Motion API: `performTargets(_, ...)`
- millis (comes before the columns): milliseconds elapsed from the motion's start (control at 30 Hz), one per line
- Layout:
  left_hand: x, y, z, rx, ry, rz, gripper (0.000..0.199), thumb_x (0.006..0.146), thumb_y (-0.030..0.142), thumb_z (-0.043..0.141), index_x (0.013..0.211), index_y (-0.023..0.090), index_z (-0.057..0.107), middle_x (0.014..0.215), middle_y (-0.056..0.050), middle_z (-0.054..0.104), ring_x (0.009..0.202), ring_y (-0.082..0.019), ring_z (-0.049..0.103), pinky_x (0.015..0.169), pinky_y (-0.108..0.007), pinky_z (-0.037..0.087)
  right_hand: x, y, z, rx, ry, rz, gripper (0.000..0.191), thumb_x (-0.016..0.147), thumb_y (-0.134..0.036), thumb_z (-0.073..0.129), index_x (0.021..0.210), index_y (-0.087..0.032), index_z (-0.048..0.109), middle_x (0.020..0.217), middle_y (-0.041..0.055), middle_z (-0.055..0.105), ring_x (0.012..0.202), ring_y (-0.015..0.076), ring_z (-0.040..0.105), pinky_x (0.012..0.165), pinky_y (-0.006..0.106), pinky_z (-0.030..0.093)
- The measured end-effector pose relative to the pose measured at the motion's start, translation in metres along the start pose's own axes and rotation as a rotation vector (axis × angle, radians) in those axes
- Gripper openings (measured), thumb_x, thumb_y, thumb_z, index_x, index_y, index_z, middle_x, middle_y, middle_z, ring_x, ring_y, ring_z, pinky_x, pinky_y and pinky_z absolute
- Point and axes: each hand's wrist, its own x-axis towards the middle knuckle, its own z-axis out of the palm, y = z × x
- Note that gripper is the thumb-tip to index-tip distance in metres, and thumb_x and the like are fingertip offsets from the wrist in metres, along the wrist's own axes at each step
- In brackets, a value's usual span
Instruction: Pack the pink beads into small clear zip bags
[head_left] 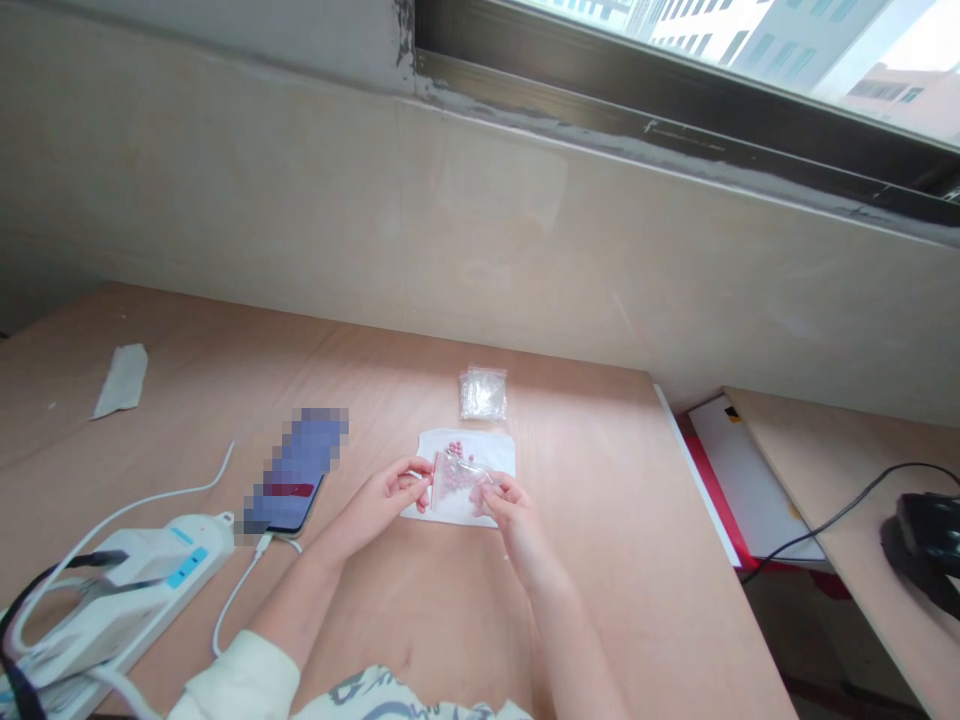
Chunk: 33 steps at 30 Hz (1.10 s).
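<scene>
A small clear zip bag [455,474] with a reddish strip along its left end is stretched between my hands. My left hand [405,485] is closed at the strip end, thumb and forefinger pinched together. The opposite end of the bag is pinched by my right hand [510,505]. Under the bag lies a white sheet of paper [499,452] on the table. Several small dark-pink bead-like balls [455,448] sit on the sheet just behind the bag. Whether anything is inside the bag, I cannot tell. A stack of clear zip bags [484,393] rests behind the paper.
On the table [600,560], left of my arm, lie a phone [300,470] with a charging cable and a white power strip [172,570] with plugs. A pale scrap [122,380] is farther left. A wall rises behind; a black object [926,545] sits right.
</scene>
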Motion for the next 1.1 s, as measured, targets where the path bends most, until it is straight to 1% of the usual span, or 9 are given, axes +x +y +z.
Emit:
performTargets(267,-0.006,-0.013,0.002,-0.071,-0.079,-0.055,0.025,0.071,0.035,0.052,0.086,0.015,0.056,0.081,-0.002,0.058,0.057,-0.009,0.048,0.053,-0.02,0.039,-0.001,0.001,0.003,0.043,-0.036,0.063,0.019,0.064,-0.034,0.056,0.07,-0.017,0.05,0.066,0.0015,0.054,0.06,0.0129,0.049,0.061,0.027,0.039)
performTargets(367,-0.009,-0.006,-0.002,-0.013,-0.048,-0.046,0.022,0.071,0.035,0.052,0.078,0.015,0.057,0.074,-0.001,0.058,0.061,-0.011,0.049,0.052,-0.02,0.038,-0.003,0.002,0.007,-0.187,0.217,-0.017,0.02,0.064,-0.033,0.054,0.076,-0.018,0.046,0.076,0.0037,0.053,0.067,0.0149,0.048,0.062,0.028,0.039)
performTargets(433,-0.012,0.0,-0.006,0.049,-0.03,-0.042,0.022,0.071,0.036,0.051,0.075,0.015,0.057,0.07,0.0,0.057,0.059,-0.011,0.048,0.053,-0.021,0.038,-0.007,-0.001,0.014,-0.397,0.424,-0.172,0.02,0.065,-0.032,0.053,0.078,-0.02,0.044,0.081,0.0036,0.05,0.07,0.015,0.045,0.063,0.028,0.038)
performTargets(467,-0.014,0.004,-0.008,0.075,-0.024,-0.042,0.022,0.071,0.037,0.051,0.074,0.015,0.056,0.069,0.0,0.056,0.057,-0.01,0.047,0.053,-0.021,0.038,-0.01,-0.004,0.019,-0.485,0.453,-0.253,0.018,0.067,-0.031,0.052,0.078,-0.02,0.043,0.081,0.0029,0.049,0.071,0.0147,0.044,0.064,0.027,0.037)
performTargets(567,-0.019,0.013,-0.012,0.122,-0.017,-0.049,0.022,0.07,0.038,0.05,0.071,0.016,0.054,0.067,0.001,0.054,0.056,-0.01,0.046,0.051,-0.02,0.038,-0.017,-0.014,0.04,-0.645,0.199,-0.368,0.011,0.073,-0.03,0.047,0.071,-0.019,0.044,0.073,0.0006,0.048,0.068,0.0132,0.043,0.063,0.025,0.035)
performTargets(633,-0.022,0.018,-0.012,0.142,-0.029,-0.059,0.021,0.07,0.037,0.05,0.069,0.016,0.053,0.064,0.002,0.052,0.052,-0.009,0.045,0.048,-0.019,0.036,-0.017,-0.018,0.054,-0.693,0.022,-0.352,0.014,0.075,-0.03,0.045,0.066,-0.019,0.045,0.067,-0.0005,0.048,0.064,0.012,0.043,0.059,0.024,0.034)
performTargets(733,-0.024,0.022,-0.013,0.183,-0.045,-0.058,0.02,0.072,0.035,0.048,0.067,0.016,0.053,0.063,0.003,0.053,0.052,-0.009,0.045,0.045,-0.018,0.033,-0.011,-0.02,0.066,-0.719,-0.124,-0.29,0.017,0.076,-0.028,0.043,0.063,-0.018,0.046,0.06,-0.0019,0.048,0.058,0.0104,0.043,0.053,0.022,0.031)
performTargets(967,-0.023,0.022,-0.016,0.209,-0.124,-0.052,0.023,0.074,0.036,0.045,0.068,0.016,0.056,0.064,0.002,0.056,0.049,-0.009,0.043,0.044,-0.018,0.033,0.002,-0.024,0.063,-0.56,-0.266,-0.08,0.016,0.072,-0.021,0.045,0.058,-0.016,0.047,0.055,-0.0028,0.05,0.055,0.0095,0.046,0.053,0.021,0.033)
performTargets(1100,-0.017,0.017,-0.021,0.197,-0.04,-0.083,0.023,0.073,0.036,0.043,0.062,0.017,0.049,0.056,0.005,0.048,0.045,-0.008,0.038,0.042,-0.018,0.03,0.006,-0.022,0.06,-0.484,-0.231,-0.023,0.015,0.071,-0.022,0.045,0.057,-0.016,0.045,0.052,-0.0034,0.048,0.052,0.0088,0.045,0.051,0.021,0.033)
